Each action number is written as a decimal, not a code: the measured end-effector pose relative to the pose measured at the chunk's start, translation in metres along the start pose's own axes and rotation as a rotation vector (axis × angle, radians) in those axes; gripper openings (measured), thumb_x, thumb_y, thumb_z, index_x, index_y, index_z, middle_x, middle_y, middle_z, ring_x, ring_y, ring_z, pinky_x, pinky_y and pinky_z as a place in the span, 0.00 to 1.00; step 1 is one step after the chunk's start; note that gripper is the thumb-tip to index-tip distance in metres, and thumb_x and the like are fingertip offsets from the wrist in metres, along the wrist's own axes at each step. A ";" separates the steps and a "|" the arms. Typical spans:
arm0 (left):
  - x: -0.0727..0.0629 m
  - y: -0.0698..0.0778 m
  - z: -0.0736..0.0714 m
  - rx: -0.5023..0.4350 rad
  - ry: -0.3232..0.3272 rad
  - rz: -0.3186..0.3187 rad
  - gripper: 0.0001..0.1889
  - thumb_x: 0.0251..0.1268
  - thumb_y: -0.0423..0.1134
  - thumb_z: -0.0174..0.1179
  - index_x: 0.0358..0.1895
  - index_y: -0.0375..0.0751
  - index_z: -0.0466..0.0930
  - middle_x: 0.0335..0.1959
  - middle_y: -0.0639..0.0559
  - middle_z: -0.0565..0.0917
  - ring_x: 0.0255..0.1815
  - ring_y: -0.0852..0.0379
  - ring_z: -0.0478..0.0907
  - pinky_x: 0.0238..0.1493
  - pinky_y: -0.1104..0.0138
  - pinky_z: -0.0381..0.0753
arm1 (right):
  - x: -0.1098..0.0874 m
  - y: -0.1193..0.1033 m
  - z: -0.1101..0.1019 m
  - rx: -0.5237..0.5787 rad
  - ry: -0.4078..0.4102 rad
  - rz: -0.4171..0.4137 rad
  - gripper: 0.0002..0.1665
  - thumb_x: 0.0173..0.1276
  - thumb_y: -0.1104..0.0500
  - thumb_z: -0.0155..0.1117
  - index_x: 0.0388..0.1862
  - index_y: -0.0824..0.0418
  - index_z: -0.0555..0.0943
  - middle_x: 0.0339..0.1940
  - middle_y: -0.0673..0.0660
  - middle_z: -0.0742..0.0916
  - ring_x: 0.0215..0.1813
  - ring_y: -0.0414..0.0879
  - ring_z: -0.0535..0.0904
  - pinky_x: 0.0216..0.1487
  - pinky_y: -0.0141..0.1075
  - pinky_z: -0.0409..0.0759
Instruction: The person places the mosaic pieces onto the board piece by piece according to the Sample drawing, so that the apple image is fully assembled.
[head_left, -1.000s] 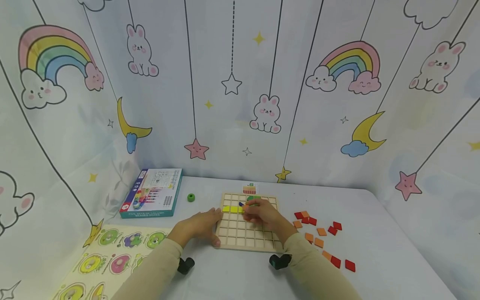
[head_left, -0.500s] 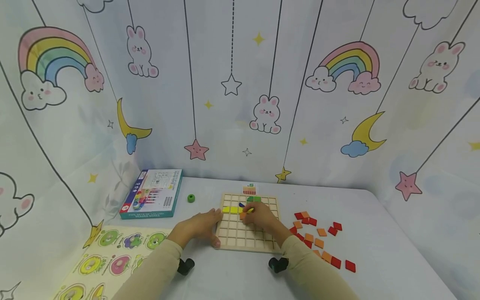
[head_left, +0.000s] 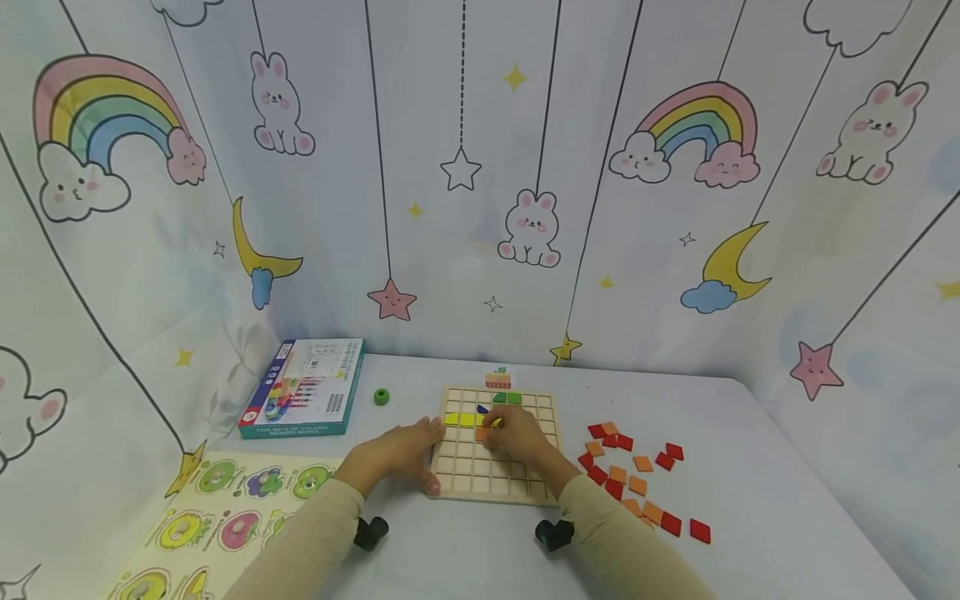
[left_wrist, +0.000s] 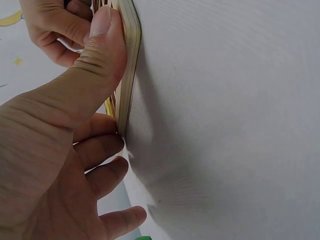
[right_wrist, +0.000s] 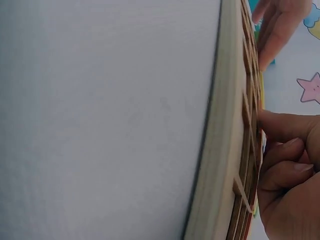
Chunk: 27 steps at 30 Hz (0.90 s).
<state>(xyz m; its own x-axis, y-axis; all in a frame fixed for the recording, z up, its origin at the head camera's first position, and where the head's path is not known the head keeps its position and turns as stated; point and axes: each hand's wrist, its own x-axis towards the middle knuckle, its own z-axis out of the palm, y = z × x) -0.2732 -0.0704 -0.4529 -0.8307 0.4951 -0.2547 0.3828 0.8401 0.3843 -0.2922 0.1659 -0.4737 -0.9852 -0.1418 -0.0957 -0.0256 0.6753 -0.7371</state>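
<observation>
My left hand (head_left: 405, 450) rests along the left edge of a pale wooden grid board (head_left: 465, 467). In the left wrist view its thumb (left_wrist: 107, 55) lies against the board's side, with the fingers spread loosely. Over the middle of the grid, my right hand (head_left: 519, 435) has its fingertips at an orange square tile (head_left: 482, 434), which sits just below a row of yellow tiles (head_left: 460, 419). A blue piece (head_left: 482, 409) shows above that row, and green tiles (head_left: 507, 398) fill cells near the far edge. In the right wrist view the lower fingers are curled; the tile itself is hidden.
Several loose red tiles (head_left: 701, 531) and orange tiles (head_left: 642, 464) lie right of the board. A small picture card (head_left: 500, 379) is behind it. To the left are a green bead (head_left: 382, 397), a flat box (head_left: 307, 387) and a fruit-picture sheet (head_left: 213, 506).
My right hand has brought the orange tile down and slightly nearer me, into the row below the yellow tiles. More loose tiles show beside the right forearm. The left hand stays put.
</observation>
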 end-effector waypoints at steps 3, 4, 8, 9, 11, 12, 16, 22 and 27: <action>0.000 -0.001 0.000 -0.001 -0.005 0.003 0.55 0.45 0.55 0.80 0.79 0.43 0.63 0.81 0.46 0.60 0.82 0.45 0.54 0.78 0.44 0.57 | 0.000 0.001 0.001 -0.018 -0.007 -0.036 0.16 0.62 0.63 0.74 0.49 0.58 0.86 0.38 0.53 0.83 0.39 0.47 0.76 0.38 0.37 0.76; 0.000 -0.001 0.000 0.000 -0.006 0.004 0.55 0.45 0.55 0.80 0.79 0.43 0.63 0.81 0.46 0.60 0.83 0.45 0.54 0.78 0.44 0.57 | -0.001 0.002 0.001 -0.009 -0.012 -0.043 0.17 0.61 0.63 0.74 0.50 0.59 0.85 0.38 0.53 0.83 0.38 0.46 0.77 0.37 0.37 0.77; 0.000 -0.002 0.002 0.009 -0.006 0.002 0.55 0.44 0.56 0.80 0.78 0.44 0.63 0.81 0.46 0.60 0.83 0.46 0.54 0.79 0.45 0.57 | -0.003 0.006 -0.014 0.114 -0.021 -0.043 0.20 0.65 0.61 0.73 0.56 0.60 0.84 0.39 0.55 0.84 0.38 0.48 0.78 0.37 0.37 0.79; 0.000 -0.003 0.003 0.010 -0.004 0.002 0.55 0.44 0.56 0.80 0.78 0.44 0.63 0.81 0.47 0.60 0.83 0.46 0.54 0.79 0.45 0.57 | -0.003 0.010 -0.020 0.164 -0.012 -0.034 0.21 0.66 0.61 0.73 0.57 0.61 0.83 0.39 0.56 0.83 0.38 0.48 0.78 0.36 0.37 0.79; 0.001 -0.003 0.003 0.010 0.000 0.003 0.55 0.43 0.55 0.80 0.78 0.44 0.64 0.81 0.46 0.60 0.83 0.46 0.54 0.78 0.44 0.58 | -0.005 0.020 -0.037 0.265 0.014 -0.001 0.22 0.67 0.59 0.72 0.60 0.62 0.82 0.39 0.57 0.82 0.36 0.49 0.76 0.35 0.37 0.78; 0.001 -0.004 0.004 0.008 0.001 0.003 0.55 0.43 0.55 0.80 0.78 0.44 0.64 0.81 0.46 0.61 0.82 0.45 0.54 0.78 0.44 0.58 | -0.005 0.027 -0.046 0.318 0.032 0.019 0.23 0.68 0.59 0.71 0.61 0.62 0.82 0.39 0.56 0.82 0.34 0.49 0.75 0.32 0.36 0.76; 0.001 -0.004 0.005 -0.009 -0.008 -0.007 0.56 0.43 0.55 0.80 0.78 0.45 0.63 0.81 0.46 0.60 0.82 0.44 0.55 0.78 0.45 0.58 | -0.017 0.063 -0.090 0.541 0.098 0.127 0.27 0.71 0.57 0.69 0.67 0.61 0.77 0.36 0.53 0.79 0.28 0.47 0.68 0.26 0.34 0.66; 0.001 -0.003 0.003 -0.011 -0.011 -0.007 0.56 0.43 0.56 0.80 0.79 0.46 0.62 0.81 0.47 0.60 0.82 0.44 0.55 0.78 0.46 0.58 | -0.051 0.119 -0.153 0.810 0.177 0.220 0.21 0.75 0.56 0.66 0.64 0.56 0.77 0.33 0.45 0.80 0.25 0.38 0.66 0.23 0.28 0.64; 0.001 -0.001 0.001 -0.006 -0.011 -0.015 0.56 0.44 0.56 0.80 0.79 0.45 0.62 0.81 0.46 0.60 0.82 0.44 0.55 0.78 0.46 0.59 | -0.082 0.152 -0.180 0.852 0.171 0.300 0.11 0.76 0.56 0.64 0.54 0.48 0.82 0.30 0.44 0.81 0.25 0.37 0.67 0.23 0.26 0.66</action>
<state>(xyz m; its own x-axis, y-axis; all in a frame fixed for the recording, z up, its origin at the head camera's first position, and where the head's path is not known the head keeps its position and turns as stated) -0.2742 -0.0702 -0.4548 -0.8319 0.4847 -0.2703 0.3677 0.8461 0.3858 -0.2454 0.4106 -0.4570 -0.9437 0.1084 -0.3126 0.3018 -0.1053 -0.9475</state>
